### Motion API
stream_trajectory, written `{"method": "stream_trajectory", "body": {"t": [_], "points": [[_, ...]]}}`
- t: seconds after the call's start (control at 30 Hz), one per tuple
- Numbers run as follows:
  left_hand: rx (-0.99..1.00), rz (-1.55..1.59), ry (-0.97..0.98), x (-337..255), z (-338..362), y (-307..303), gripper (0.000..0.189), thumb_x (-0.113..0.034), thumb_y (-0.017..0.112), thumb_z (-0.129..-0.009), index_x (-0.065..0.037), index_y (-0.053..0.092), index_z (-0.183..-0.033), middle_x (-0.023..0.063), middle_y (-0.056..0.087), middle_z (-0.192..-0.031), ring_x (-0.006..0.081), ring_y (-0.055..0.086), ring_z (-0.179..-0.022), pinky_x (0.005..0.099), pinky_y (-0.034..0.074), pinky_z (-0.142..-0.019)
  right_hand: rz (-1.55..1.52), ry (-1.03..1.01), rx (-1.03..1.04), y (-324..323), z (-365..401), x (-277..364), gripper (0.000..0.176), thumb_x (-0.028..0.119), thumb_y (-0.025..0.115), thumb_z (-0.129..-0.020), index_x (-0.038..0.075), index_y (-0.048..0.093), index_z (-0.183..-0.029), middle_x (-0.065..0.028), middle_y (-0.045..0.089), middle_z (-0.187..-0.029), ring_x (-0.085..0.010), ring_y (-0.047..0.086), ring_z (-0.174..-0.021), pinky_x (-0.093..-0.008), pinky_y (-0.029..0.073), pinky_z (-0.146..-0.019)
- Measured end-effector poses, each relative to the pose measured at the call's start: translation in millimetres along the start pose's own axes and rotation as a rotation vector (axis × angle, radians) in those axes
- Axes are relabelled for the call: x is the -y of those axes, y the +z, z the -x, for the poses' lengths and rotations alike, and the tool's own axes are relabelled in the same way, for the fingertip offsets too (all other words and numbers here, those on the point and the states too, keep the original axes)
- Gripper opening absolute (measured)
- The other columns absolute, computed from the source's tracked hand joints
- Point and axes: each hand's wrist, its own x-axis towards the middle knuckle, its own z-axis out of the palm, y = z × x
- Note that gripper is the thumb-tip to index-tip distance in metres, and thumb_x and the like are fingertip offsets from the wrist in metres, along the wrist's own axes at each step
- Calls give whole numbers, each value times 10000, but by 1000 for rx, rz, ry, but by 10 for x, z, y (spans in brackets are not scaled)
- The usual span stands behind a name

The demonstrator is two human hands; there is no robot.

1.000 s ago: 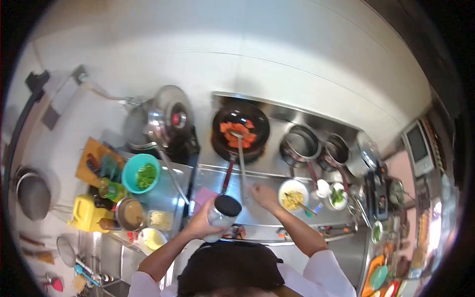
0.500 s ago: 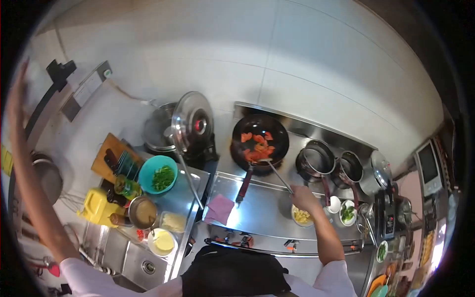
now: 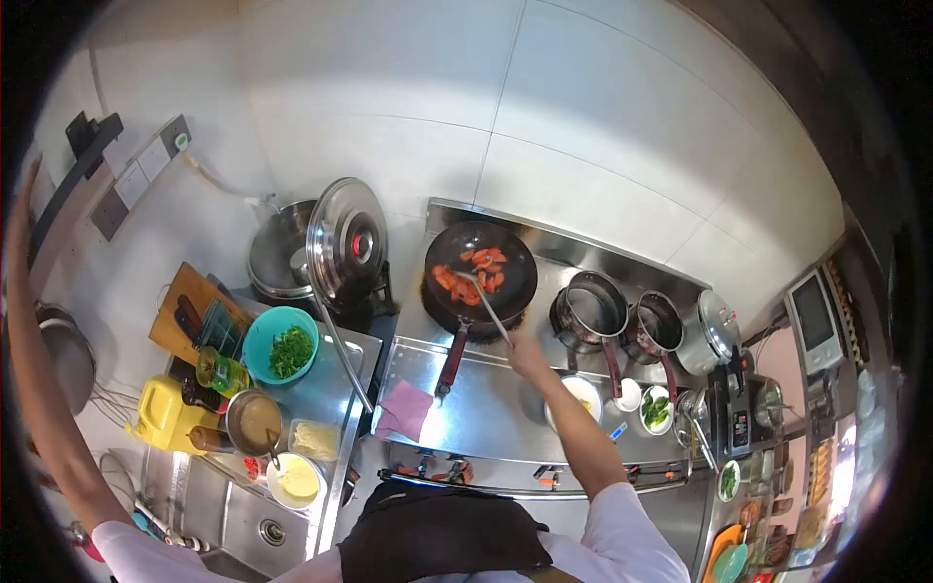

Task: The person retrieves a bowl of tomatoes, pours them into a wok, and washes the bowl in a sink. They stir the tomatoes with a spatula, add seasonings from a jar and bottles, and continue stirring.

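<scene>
My right hand [image 3: 528, 358] is closed around the handle of a metal spatula [image 3: 491, 309]. The spatula's head sits among red tomato pieces [image 3: 483, 260] in a dark wok [image 3: 508, 243] on the stove. The wok's handle [image 3: 453, 361] points toward me and no hand is on it. My left hand [image 3: 27, 180] is raised at the far left edge of the view, near a dark shelf bar [image 3: 70, 185]. Its fingers are too dark and cut off to make out.
Two saucepans [image 3: 595, 309] [image 3: 657, 325] stand right of the wok. To the left are a lidded pot [image 3: 277, 248], a turquoise bowl of chopped greens [image 3: 255, 355], a yellow jug [image 3: 160, 413] and a sink [image 3: 233, 525]. A purple cloth [image 3: 404, 410] lies on the counter front.
My right hand has moved forward and left, pushing the spatula deeper into the wok, and the tomato pieces have shifted. The view has swung slightly right. My left arm stays raised.
</scene>
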Motion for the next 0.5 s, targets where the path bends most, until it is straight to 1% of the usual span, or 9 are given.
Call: {"method": "stream_trajectory", "body": {"t": [0.1,0.2,0.3,0.37,0.4,0.43,0.47,0.5], "points": [[-39,-32,38,10,6,7,1206,-356,875,-651,121,82,-1425,377,402,-1319,463,470,-1192,515,397,-1031,128,24,39,-423,349,-24,296,201,563,-857,34,628,-1093,-286,647,-946,-432,633,-924,-513,491,-828],[-69,-64,80,59,-69,67,1210,-363,869,-662,114,70,-1435,381,381,-1332,473,449,-1214,547,381,-1037,138,126,-34,-246,166,-87,290,184,563,-855,14,637,-1078,-291,650,-901,-434,639,-907,-513,490,-834],[-122,-139,153,192,-186,177,1214,-370,864,-673,107,57,-1444,386,360,-1345,484,428,-1236,579,364,-1042,100,78,-67,-20,13,-23,271,162,577,-841,3,651,-1049,-291,651,-854,-445,638,-886,-509,487,-834],[-242,-184,333,382,-313,241,1216,-375,860,-680,102,48,-1450,389,345,-1354,491,414,-1250,600,354,-1045,23,-37,-18,-145,115,-66,275,151,591,-828,-5,654,-1046,-290,650,-866,-442,638,-887,-503,488,-828],[-361,-183,513,533,-395,285,1188,-391,839,-709,110,56,-1449,390,303,-1388,491,381,-1281,600,333,-1061,-16,-94,10,-270,206,-81,278,146,599,-822,-10,655,-1045,-289,650,-872,-440,638,-888,-499,488,-826],[-302,-51,543,486,-263,201,1171,-434,804,-733,108,55,-1452,390,253,-1414,487,340,-1308,607,310,-1069,86,-107,19,-478,294,-91,267,142,591,-816,8,663,-1036,-265,659,-884,-431,643,-879,-491,501,-810],[-280,19,567,410,-108,82,1120,-404,786,-750,95,72,-1454,373,275,-1407,467,355,-1301,587,317,-1066,189,-121,27,-755,366,-85,259,138,584,-810,27,672,-1027,-241,668,-895,-421,649,-870,-482,514,-795],[-256,89,584,292,137,-50,1069,-373,768,-767,83,89,-1455,357,298,-1400,447,370,-1295,567,324,-1063,258,-108,90,-1049,429,-79,245,133,588,-799,23,682,-997,-244,668,-900,-421,649,-875,-479,513,-801]]}}
